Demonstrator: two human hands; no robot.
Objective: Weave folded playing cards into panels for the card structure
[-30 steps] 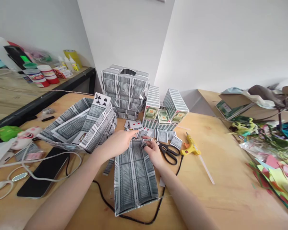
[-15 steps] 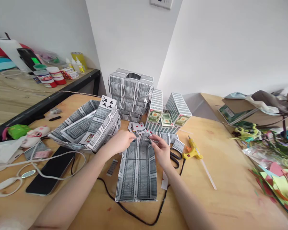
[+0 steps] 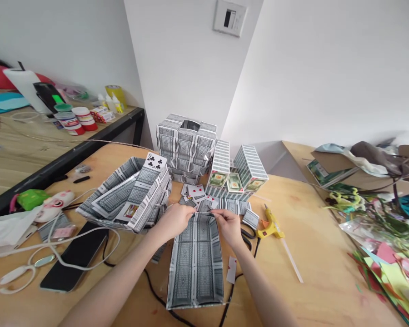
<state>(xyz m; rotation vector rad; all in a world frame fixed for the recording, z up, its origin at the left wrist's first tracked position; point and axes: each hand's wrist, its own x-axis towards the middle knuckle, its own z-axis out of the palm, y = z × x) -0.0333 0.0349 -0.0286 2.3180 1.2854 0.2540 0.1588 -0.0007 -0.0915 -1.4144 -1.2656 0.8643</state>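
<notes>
A long open box made of playing cards point(image 3: 195, 263), grey patterned backs inward, lies in front of me with low side walls. At its far end, my left hand point(image 3: 177, 220) pinches the left part of the rim. My right hand point(image 3: 229, 224) has thumb and fingers pinched at the same rim near the right corner. Just beyond my fingers are loose playing cards point(image 3: 195, 191), some face up. Black-handled scissors point(image 3: 248, 230) and a yellow glue gun point(image 3: 271, 223) lie to the right of my right hand.
A larger card basket point(image 3: 98, 219) stands at left, a tall card-built box point(image 3: 187, 147) behind. Stacked card packs point(image 3: 250, 168) stand at back centre. A black phone point(image 3: 73, 259) and white cable lie left. Craft scraps point(image 3: 385, 268) cover the right side. A black cord runs around the box.
The view has tipped up, so everything sits lower in the picture. Both hands stay at the box's far rim, and the right fingers have drawn closer together.
</notes>
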